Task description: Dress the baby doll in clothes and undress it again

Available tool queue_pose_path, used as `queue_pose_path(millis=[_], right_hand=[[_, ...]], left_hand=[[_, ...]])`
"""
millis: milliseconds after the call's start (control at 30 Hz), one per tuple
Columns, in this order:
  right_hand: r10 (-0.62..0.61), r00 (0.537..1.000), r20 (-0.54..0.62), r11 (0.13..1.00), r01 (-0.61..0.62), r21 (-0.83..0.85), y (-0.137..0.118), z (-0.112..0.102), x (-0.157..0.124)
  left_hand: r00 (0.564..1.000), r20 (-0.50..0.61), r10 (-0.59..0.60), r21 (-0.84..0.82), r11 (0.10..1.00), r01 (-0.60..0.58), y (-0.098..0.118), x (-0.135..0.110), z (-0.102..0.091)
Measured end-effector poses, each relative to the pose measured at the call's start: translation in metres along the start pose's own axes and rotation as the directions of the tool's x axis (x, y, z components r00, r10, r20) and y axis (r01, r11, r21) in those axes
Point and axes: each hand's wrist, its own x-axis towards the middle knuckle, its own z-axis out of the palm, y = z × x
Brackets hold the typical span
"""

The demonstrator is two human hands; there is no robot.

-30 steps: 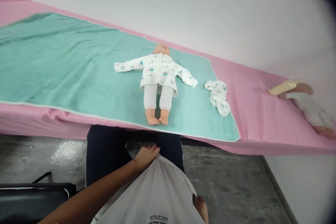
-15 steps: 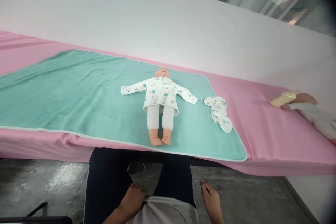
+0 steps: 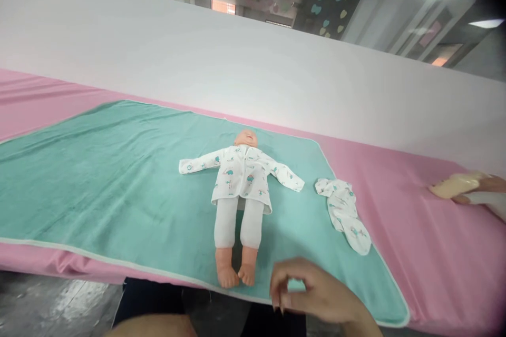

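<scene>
A baby doll (image 3: 240, 197) lies on its back on a teal mat (image 3: 118, 179), dressed in a white printed jacket and white leggings, bare feet toward me. My right hand (image 3: 316, 292) hovers over the mat's near edge just right of the doll's feet, fingers curled loosely downward with nothing in them. Only a bare strip of my left forearm (image 3: 154, 326) shows at the bottom edge; the left hand itself is out of view. A small white printed garment (image 3: 344, 213) lies crumpled on the mat right of the doll.
The mat covers a long table with a pink cloth (image 3: 435, 242). Another doll (image 3: 470, 189) lies at the far right edge. A white wall panel (image 3: 237, 68) runs behind the table. Grey floor shows at bottom left.
The view has tilted upward. My right hand rose from beside my lap to the mat's near edge by the doll's feet. My left hand left my lap and dropped out of view.
</scene>
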Motion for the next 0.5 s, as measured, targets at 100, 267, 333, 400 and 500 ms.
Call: queue_pose_path(millis=[100,267,333,400,500], right_hand=[[-0.148,0.89,-0.432,0.981,0.077,-0.178,-0.016,-0.029,0.049],[-0.439,0.646,-0.625,0.863,0.11,-0.493,-0.021,-0.065,0.122],[-0.472,0.589,-0.656,0.829,0.045,-0.557,-0.007,-0.086,0.126],[-0.442,0.475,-0.761,0.819,-0.134,-0.559,0.02,-0.111,0.11],[-0.256,0.211,-0.944,0.77,-0.545,-0.33,0.075,-0.145,0.058]], left_hand=[[0.982,-0.037,0.188,-0.142,0.971,-0.191,0.043,-0.001,-0.074],[0.662,-0.735,0.149,-0.079,0.95,-0.302,0.109,0.069,-0.176],[0.528,-0.827,0.191,0.089,0.973,-0.213,0.116,0.103,-0.189],[0.46,-0.814,0.354,0.311,0.935,-0.17,0.111,0.129,-0.186],[0.442,-0.636,0.633,0.606,0.764,-0.222,0.094,0.15,-0.171]])
